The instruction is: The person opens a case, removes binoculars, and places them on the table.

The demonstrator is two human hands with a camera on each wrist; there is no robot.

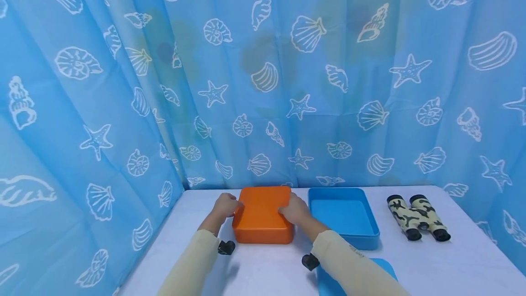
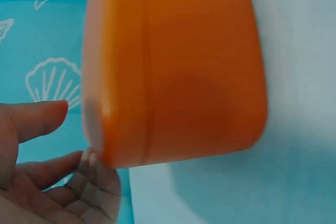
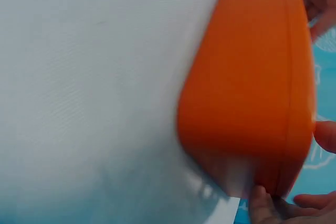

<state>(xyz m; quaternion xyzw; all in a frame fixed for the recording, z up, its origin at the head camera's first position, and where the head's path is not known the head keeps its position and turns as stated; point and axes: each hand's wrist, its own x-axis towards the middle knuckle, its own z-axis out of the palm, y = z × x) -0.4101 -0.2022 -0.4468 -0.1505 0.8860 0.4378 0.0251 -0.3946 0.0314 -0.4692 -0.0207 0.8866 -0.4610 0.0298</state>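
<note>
An orange plastic box with its orange lid on sits between the two hands on the white table. My left hand is at its left side. In the left wrist view the fingertips meet the lid's corner, while the thumb stands off from the lid's top. At the opposite side, my right hand grips the box, with its thumb over the lid's top edge and its fingers against the side wall under the lid.
Right of the orange box stands an uncovered blue box. A blue lid-like piece lies nearer, partly hidden by the right sleeve. Camouflage binoculars rest farther right. A blue shell-print curtain hangs behind the white table.
</note>
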